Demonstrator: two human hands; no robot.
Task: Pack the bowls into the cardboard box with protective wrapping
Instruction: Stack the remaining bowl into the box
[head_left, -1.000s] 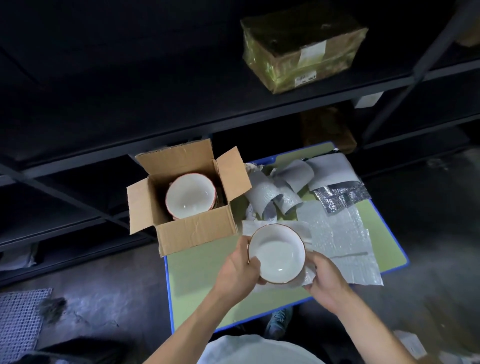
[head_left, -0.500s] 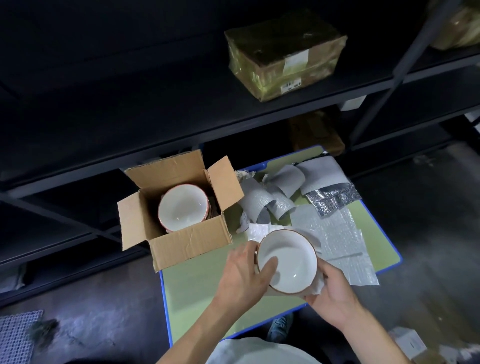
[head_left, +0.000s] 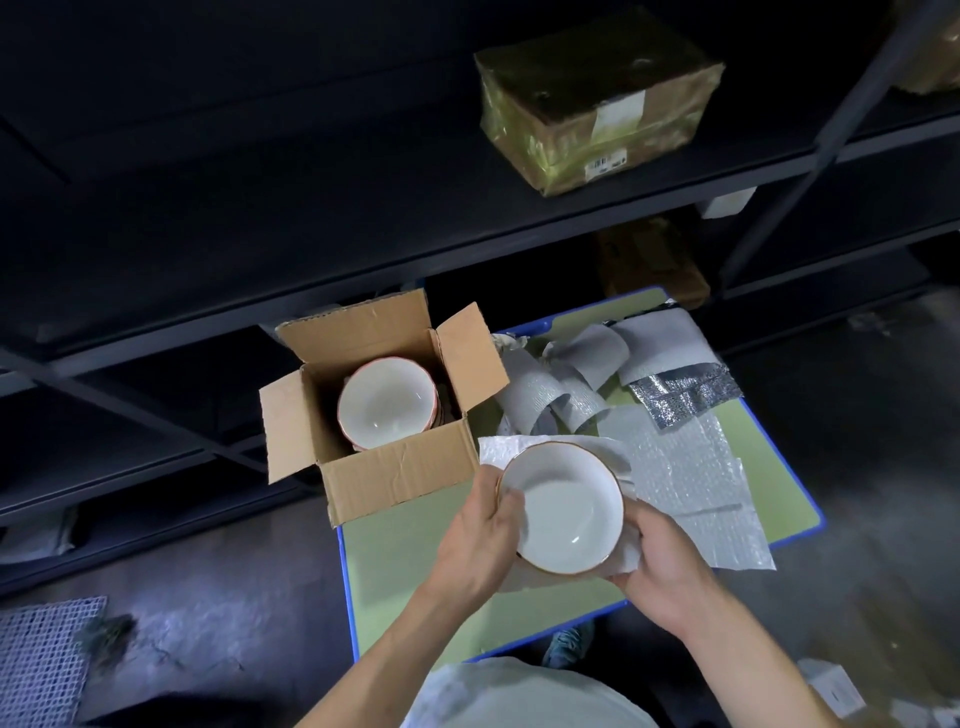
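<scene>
A white bowl with a brown rim (head_left: 566, 509) is held above the green table, tilted toward me, with a white wrapping sheet (head_left: 608, 452) under and behind it. My left hand (head_left: 480, 540) grips the bowl's left rim, thumb inside. My right hand (head_left: 667, 566) holds the bowl's right underside together with the sheet. An open cardboard box (head_left: 395, 467) stands at the table's back left corner, and a white bowl with a red rim (head_left: 387, 402) lies in it on top of others.
Curled grey foam sheets (head_left: 566, 379), a silver foil piece (head_left: 680, 392) and bubble wrap (head_left: 685, 467) cover the right of the green table with blue edge (head_left: 410, 551). Dark metal shelving behind holds a taped brown parcel (head_left: 597, 93). A white mesh mat (head_left: 41, 660) lies on the floor, left.
The bowl has tilted more toward me and shifted a little to the right in both hands. My left thumb now sits over its rim. The view has swung slightly.
</scene>
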